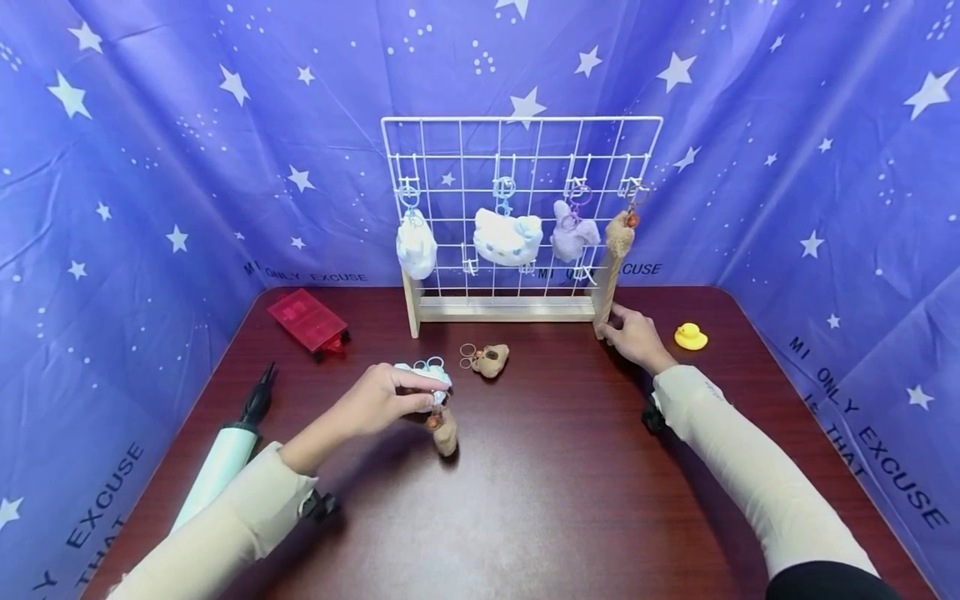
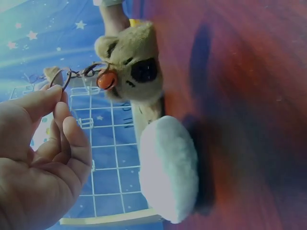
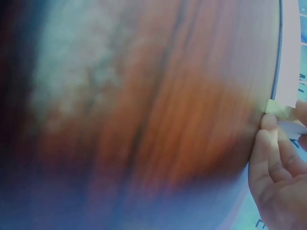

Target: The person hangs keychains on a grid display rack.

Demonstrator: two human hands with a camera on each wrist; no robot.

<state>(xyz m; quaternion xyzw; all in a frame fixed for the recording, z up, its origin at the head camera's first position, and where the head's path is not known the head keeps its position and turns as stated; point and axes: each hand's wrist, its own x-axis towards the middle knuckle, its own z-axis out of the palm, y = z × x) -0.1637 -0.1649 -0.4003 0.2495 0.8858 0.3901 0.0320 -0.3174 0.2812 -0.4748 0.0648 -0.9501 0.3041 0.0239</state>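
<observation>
My left hand (image 1: 375,402) pinches the metal ring of a brown plush keychain (image 1: 445,433) between thumb and index finger. The keychain hangs just above the table; the left wrist view shows its dark snout and orange bell (image 2: 106,80). Partly behind that hand lies a white plush keychain (image 2: 169,167) with light blue rings. Another brown plush keychain (image 1: 492,361) lies to its right. My right hand (image 1: 636,337) grips the right wooden foot (image 3: 283,112) of a white wire grid rack (image 1: 522,156) between thumb and fingers.
On the rack's hooks hang a white plush (image 1: 416,248), a white cat-head plush (image 1: 507,238), a purple plush (image 1: 574,233) and a brown plush (image 1: 619,236). A red plastic case (image 1: 307,319) and a hand pump (image 1: 217,471) lie left; a yellow duck (image 1: 691,337) sits right.
</observation>
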